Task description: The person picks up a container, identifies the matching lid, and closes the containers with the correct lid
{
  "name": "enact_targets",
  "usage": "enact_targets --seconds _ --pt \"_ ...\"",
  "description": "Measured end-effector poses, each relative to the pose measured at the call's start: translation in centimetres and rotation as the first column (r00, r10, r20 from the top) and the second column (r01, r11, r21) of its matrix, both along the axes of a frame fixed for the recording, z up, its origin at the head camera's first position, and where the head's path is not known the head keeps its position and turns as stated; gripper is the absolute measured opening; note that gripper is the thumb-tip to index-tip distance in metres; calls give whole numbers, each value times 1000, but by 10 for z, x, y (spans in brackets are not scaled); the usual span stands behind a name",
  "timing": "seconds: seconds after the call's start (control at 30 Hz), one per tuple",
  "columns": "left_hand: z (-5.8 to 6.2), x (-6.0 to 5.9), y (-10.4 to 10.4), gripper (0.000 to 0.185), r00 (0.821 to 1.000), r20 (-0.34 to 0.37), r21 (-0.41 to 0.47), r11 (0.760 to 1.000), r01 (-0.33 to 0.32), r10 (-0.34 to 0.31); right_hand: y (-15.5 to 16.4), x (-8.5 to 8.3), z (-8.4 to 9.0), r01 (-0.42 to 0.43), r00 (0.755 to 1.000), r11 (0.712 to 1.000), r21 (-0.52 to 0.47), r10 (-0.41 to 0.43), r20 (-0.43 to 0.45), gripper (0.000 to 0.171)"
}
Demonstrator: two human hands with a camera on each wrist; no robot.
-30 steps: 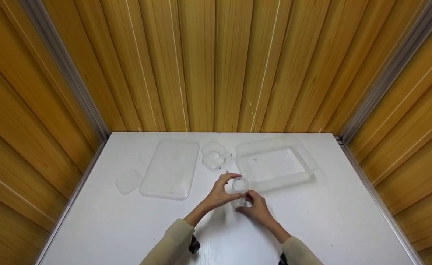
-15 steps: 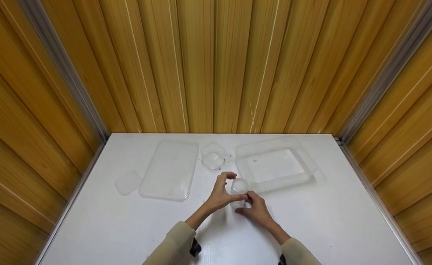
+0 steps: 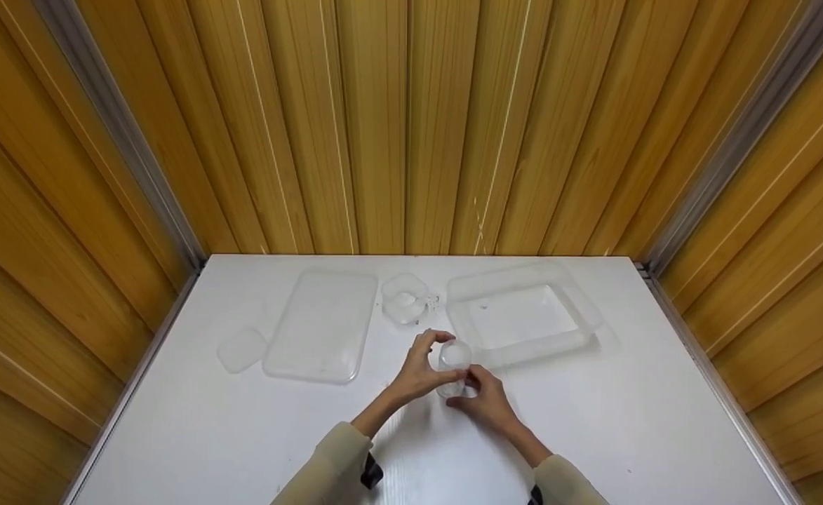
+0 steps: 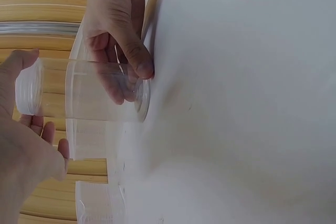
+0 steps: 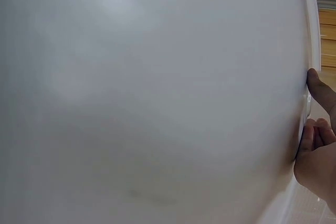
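A clear plastic jar with a frosted screw cap stands upright near the middle of the table, its base right at the tabletop. My left hand grips the cap, thumb on the near side and fingers round the far side. Low on the jar, my right hand holds the body close to its base, as the left wrist view shows. Only part of the right hand appears at the edge of the right wrist view, where most of the jar is out of sight.
Behind the jar to the right sits a large translucent rectangular tub. A small many-sided container stands at the back middle, dark specks beside it. Left of that lie a large rectangular lid and a small lid. Wood-look walls enclose the table.
My left index finger and thumb have shifted slightly around the cap. Both hands keep the jar in nearly the same place; the other containers and lids have not moved.
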State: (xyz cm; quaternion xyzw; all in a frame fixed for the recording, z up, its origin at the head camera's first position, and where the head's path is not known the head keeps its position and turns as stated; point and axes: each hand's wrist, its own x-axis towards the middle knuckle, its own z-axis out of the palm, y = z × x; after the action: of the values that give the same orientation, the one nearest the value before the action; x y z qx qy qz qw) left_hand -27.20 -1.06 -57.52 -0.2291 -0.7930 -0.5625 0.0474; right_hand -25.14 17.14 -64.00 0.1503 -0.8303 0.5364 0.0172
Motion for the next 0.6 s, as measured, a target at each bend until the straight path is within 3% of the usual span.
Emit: enact_targets --seconds 0.2,0.33,0.6 --pt "1 1 -2 60 998 22 -32 998 58 -57 -1 2 0 10 1000 999 39 -9 -22 55" --pt "1 2 -2 64 998 17 -16 998 60 -60 -1 2 1 15 1000 1000 19 -15 0 54" --pt "1 3 5 74 997 2 -56 995 -76 76 -1 1 1 64 996 994 85 -58 -72 47"
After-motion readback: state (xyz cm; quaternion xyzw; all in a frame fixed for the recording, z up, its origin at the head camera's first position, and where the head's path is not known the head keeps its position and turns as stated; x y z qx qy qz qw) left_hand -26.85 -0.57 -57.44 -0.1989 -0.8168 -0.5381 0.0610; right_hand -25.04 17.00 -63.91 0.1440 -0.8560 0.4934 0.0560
